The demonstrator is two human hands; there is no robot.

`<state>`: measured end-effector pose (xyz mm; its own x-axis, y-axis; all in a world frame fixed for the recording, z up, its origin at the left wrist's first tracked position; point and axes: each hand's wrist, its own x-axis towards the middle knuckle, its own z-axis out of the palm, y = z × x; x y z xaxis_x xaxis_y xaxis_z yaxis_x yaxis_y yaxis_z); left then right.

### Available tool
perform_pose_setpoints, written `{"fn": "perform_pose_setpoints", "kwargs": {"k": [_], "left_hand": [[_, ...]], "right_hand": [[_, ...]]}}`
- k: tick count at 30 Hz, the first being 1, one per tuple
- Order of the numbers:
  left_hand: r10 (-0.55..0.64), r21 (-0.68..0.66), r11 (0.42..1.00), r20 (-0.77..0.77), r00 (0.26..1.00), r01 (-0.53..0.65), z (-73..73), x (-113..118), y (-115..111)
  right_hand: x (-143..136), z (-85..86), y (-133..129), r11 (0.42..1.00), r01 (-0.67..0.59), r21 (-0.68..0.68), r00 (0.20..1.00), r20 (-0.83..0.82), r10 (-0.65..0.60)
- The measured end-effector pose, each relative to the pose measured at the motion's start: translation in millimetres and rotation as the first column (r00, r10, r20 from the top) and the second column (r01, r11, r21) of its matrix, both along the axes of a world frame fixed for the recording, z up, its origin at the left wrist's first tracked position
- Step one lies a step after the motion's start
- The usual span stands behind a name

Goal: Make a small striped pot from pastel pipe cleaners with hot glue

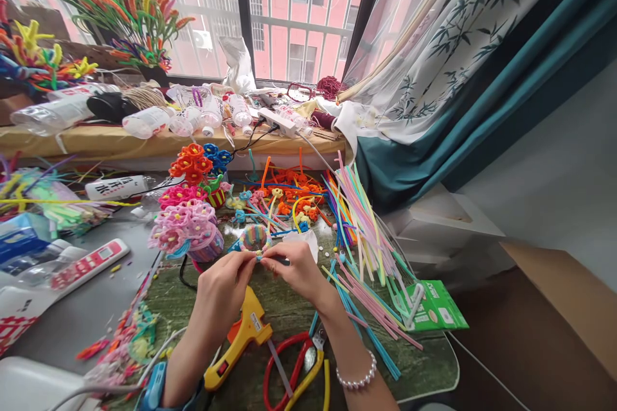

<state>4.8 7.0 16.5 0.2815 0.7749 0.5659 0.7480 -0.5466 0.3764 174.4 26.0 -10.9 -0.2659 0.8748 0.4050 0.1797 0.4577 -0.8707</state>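
Both hands meet at the middle of the table. My left hand (229, 279) and my right hand (295, 264) each pinch a small blue and yellow pipe-cleaner piece (259, 255) between the fingertips. Right behind the fingertips stands a striped pastel pipe-cleaner basket (255, 239). Below my hands lies a yellow glue gun (248, 331) with a clear glue stick in its back. Red-handled scissors (289, 366) rest beside it, under my right forearm.
Pink and orange pipe-cleaner flowers (186, 225) stand left of my hands. Loose pipe cleaners (369, 225) and a green packet (436, 305) lie to the right. Plastic bottles (147, 122) and a power strip (278, 121) line the windowsill. A curtain (414, 160) hangs at the right.
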Motion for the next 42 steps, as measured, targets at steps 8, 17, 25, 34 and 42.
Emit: {"fn": "perform_pose_setpoints", "kwargs": {"k": [8, 17, 25, 34, 42], "left_hand": [[0.175, 0.228, 0.962, -0.084, 0.981, -0.152, -8.2, 14, -8], [0.272, -0.571, 0.778, 0.682, 0.679, 0.263, 7.5, 1, 0], [0.323, -0.623, 0.698, 0.714, 0.621, 0.353, 7.0, 0, 3], [0.229, -0.526, 0.827, 0.637, 0.736, 0.199, 4.4, 2, 2], [0.151, -0.329, 0.944, 0.492, 0.857, 0.023, 2.5, 4, 1]], "right_hand": [[-16, -2.3, -6, 0.977, 0.184, 0.113, 0.98, 0.052, -0.19], [-6, 2.8, -3, 0.997, 0.006, -0.073, 0.985, -0.173, -0.018], [-4, 4.9, -4, 1.0, 0.012, 0.016, 0.993, -0.114, -0.01], [-5, 2.9, -6, 1.0, 0.014, -0.02, 0.993, -0.121, -0.016], [-7, 0.9, -3, 0.971, -0.089, -0.221, 0.966, -0.258, 0.03]]}}
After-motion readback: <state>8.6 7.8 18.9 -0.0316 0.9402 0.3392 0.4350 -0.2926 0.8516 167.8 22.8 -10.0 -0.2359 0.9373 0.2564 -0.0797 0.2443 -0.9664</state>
